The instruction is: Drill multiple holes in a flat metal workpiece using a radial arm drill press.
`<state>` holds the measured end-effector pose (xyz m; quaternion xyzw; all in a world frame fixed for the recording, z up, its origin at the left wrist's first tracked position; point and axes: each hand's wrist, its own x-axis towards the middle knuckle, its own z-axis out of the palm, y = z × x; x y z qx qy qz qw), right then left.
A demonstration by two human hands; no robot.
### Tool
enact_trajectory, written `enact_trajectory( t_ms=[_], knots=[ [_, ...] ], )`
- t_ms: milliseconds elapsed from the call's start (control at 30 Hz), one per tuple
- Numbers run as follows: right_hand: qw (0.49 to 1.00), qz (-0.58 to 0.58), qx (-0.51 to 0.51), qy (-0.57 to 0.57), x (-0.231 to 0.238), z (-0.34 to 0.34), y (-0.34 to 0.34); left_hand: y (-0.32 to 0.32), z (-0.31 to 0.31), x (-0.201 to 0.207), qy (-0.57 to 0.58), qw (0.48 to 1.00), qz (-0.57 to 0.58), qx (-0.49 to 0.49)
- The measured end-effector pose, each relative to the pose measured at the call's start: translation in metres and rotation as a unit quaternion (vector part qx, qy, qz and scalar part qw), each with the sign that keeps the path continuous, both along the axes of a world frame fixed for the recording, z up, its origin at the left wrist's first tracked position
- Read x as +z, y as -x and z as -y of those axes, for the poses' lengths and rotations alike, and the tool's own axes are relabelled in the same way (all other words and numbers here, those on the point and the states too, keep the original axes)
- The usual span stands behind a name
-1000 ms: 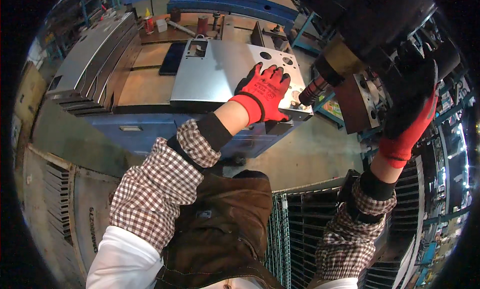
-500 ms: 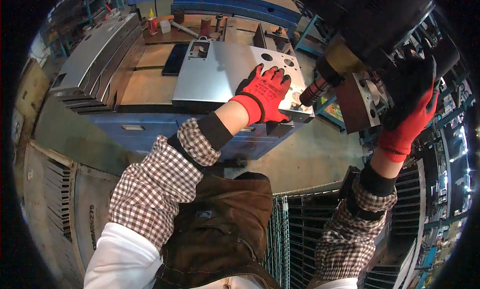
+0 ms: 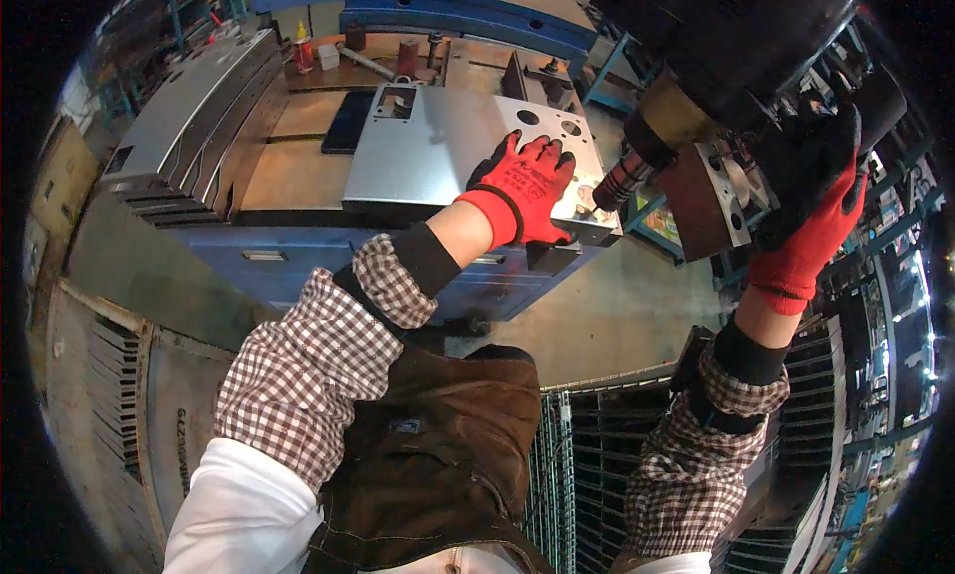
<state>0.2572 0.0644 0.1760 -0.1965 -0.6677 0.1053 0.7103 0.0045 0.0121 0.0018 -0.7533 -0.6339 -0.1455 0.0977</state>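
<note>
My left hand point(image 3: 525, 188) in its red glove is pressed flat on a grey sheet-metal plate point(image 3: 438, 148) – punched holes, lying flat on the far bench. My right hand point(image 3: 808, 211) grips the dark tapping machine point(image 3: 696, 87) – spindle angled toward the plate's right edge.

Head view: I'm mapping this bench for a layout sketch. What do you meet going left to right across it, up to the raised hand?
Stacked grey panels → dark flat slab → metal plate with holes → left hand pressed on the plate → tool tip → right hand on the machine.
</note>
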Motion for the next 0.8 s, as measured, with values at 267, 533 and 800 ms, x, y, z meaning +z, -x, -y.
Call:
enact_trajectory(
  t_ms=[267,533,800],
  knots=[
    [0.999,-0.014,0.044,-0.005,0.033,0.008,0.017,-0.004,0.0,0.004,0.006,1.0,0.006,-0.001],
    [0.999,0.033,-0.025,-0.01,0.093,-0.067,-0.01,0.048,0.066,0.029,-0.123,0.965,0.202,-0.112],
    [0.996,0.046,-0.03,0.069,0.129,-0.159,-0.079,0.229,0.104,-0.055,-0.297,0.629,0.716,-0.053]
  ],
)
